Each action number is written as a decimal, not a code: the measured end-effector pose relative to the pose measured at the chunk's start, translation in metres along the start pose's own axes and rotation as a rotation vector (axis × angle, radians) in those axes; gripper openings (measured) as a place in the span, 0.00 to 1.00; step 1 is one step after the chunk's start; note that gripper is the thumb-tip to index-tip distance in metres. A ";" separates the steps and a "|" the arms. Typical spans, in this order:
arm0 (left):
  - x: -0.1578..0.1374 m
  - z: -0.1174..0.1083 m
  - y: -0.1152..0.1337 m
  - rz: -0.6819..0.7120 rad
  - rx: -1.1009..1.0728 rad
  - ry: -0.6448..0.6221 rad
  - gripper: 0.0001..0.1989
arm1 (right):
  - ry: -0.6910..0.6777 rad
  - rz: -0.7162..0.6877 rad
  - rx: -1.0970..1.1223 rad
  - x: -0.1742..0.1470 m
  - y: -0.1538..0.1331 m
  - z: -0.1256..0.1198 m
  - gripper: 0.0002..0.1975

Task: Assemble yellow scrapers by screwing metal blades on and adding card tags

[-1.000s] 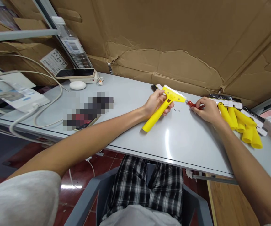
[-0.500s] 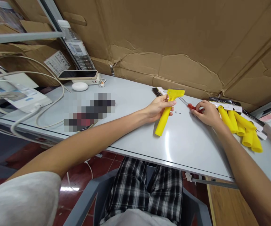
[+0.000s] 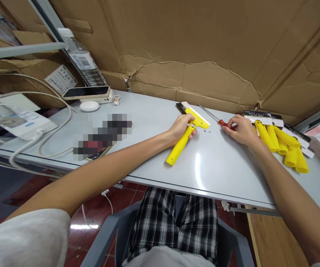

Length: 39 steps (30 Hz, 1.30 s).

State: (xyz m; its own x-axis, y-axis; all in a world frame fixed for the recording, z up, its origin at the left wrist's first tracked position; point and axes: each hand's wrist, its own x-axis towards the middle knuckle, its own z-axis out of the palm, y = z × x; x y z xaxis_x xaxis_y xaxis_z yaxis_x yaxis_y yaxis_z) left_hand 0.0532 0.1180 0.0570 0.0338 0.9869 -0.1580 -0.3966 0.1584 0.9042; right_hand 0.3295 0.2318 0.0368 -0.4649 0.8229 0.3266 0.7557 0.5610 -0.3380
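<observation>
My left hand [image 3: 182, 128] is closed around the neck of a yellow scraper [image 3: 180, 145], whose wide head points up and right and whose handle slants down toward the table's front edge. A pale blade strip runs along the head. To its right, my right hand [image 3: 242, 129] has its fingers closed on the red handle of a screwdriver [image 3: 223, 123]; the shaft points up and left, close to the tabletop. Between the two hands lie a few tiny dark screws [image 3: 205, 131]. Behind the scraper head, a black-and-white packaging card [image 3: 180, 107] is partly hidden.
Several yellow handles [image 3: 290, 148] with black-and-white cards [image 3: 257, 116] are piled at the right. On the left are a phone [image 3: 86, 92], a white oval case [image 3: 89, 106], a power strip [image 3: 35, 122] with cables and a water bottle [image 3: 83, 61]. Cardboard [image 3: 190, 44] walls the back.
The scraper has turned in my left hand: its head now tilts to the right and its handle end has swung left. The screwdriver is still in my right hand, its shaft now in fuller view.
</observation>
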 end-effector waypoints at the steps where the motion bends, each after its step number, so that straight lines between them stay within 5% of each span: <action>1: 0.000 0.000 0.000 0.009 0.019 0.007 0.03 | -0.006 0.003 0.001 0.000 0.000 0.000 0.17; 18: 0.001 -0.001 -0.007 0.247 0.374 -0.018 0.04 | 0.100 -0.171 -0.091 -0.006 -0.016 0.009 0.19; 28: 0.000 0.000 -0.011 0.312 0.409 0.013 0.04 | -0.055 -0.254 -0.209 -0.014 -0.049 0.033 0.17; 33: -0.004 0.002 -0.009 0.317 0.392 0.040 0.04 | 0.040 -0.178 -0.003 -0.014 -0.053 0.021 0.15; 39: -0.008 0.003 -0.012 0.352 0.396 0.023 0.06 | 0.209 -0.029 0.635 -0.021 -0.087 0.013 0.19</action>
State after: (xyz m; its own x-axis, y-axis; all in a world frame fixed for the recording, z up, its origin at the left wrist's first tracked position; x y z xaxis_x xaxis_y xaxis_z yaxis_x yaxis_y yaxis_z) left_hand 0.0603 0.1084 0.0485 -0.0607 0.9823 0.1775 -0.0037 -0.1780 0.9840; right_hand 0.2676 0.1668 0.0476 -0.3338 0.8079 0.4857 0.2961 0.5791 -0.7596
